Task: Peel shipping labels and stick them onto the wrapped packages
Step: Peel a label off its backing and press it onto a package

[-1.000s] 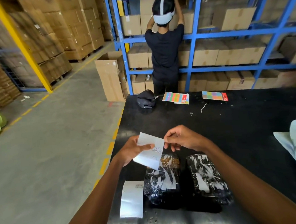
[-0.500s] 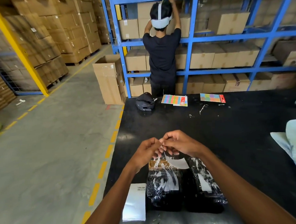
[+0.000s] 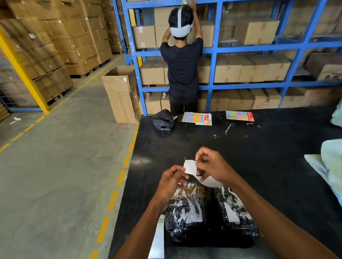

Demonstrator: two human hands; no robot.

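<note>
Both forearms reach in from the lower edge of the view and meet above the left black plastic-wrapped package (image 3: 187, 213), which lies flat on the black tabletop (image 3: 266, 154). The left hand (image 3: 169, 181) is knuckles-up with its fingers curled in, and its thumb and forefinger pinch the left edge of a small white paper shipping label (image 3: 190, 167). The right hand (image 3: 211, 166) sits just to the right and slightly higher, fingers bent, pinching the same paper near its upper right edge.

The label is held in the air over the far end of the left package. A second white flap (image 3: 210, 182) curves down and to the right under the right hand; whether it is the backing or part of the label cannot be told.

A right black plastic-wrapped package (image 3: 234, 211) lies just beside the left package on its right. A white strip of label paper (image 3: 159, 239) lies flat just left of the left package, partly hidden by the left forearm. Well beyond the left package, at the tabletop's far edge, lie two multicoloured sticker sheets (image 3: 197, 118).
</note>
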